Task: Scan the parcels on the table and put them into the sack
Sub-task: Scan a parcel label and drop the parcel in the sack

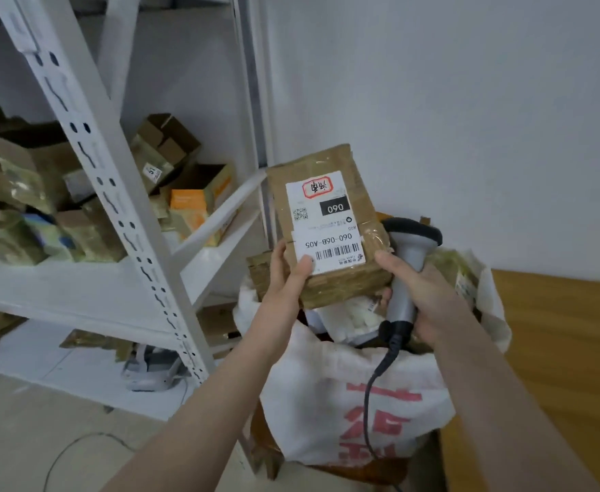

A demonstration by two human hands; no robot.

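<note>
Both forearms reach forward over the open mouth of the sack, which sits low between the white shelf rack and the wooden tabletop. The left hand has its grip on the parcel, thumb pressed on the lower edge of the label and fingers behind, holding the box tilted up, face to the camera. That probably keeps the barcode readable and clear of the thumb.

The right hand has its grip wrapped round the handle of the scanner, whose head sits beside the parcel's right edge and not in front of the label. Its cable hangs down across the sack. The right thumb seems to touch the parcel's corner as well, perhaps steadying it, though the overlap makes this hard to tell.

With the parcel held directly above the sack, which already holds other packets, I judge it is about to be dropped in.
</note>
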